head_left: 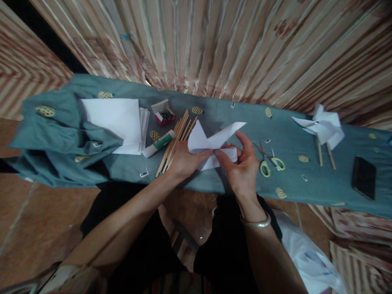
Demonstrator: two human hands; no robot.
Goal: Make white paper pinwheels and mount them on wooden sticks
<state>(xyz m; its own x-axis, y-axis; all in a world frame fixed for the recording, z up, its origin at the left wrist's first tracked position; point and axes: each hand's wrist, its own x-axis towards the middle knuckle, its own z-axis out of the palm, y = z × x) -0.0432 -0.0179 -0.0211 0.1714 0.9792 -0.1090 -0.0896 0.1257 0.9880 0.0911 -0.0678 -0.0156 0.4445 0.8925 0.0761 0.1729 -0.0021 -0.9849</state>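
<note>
A white paper pinwheel (214, 141) with folded blades is held between my two hands over the front of the table. My left hand (188, 159) grips its left side, the thumb pressed near the centre. From the right, my right hand (243, 163) pinches the paper near the same centre, its index finger raised off the sheet. Just left of my left hand lie several thin wooden sticks (174, 143). Scissors (269, 161) with yellow-green handles rest right of my right hand. Whether a pin sits at the centre cannot be made out.
On the left are a stack of white paper (116, 122), a glue stick (159, 143) and an open small box (164, 114) of dark bits. At right lie finished-looking pinwheels (326, 126) on sticks and a black phone (364, 177). A striped curtain (196, 45) hangs behind the cloth-covered table (290, 179).
</note>
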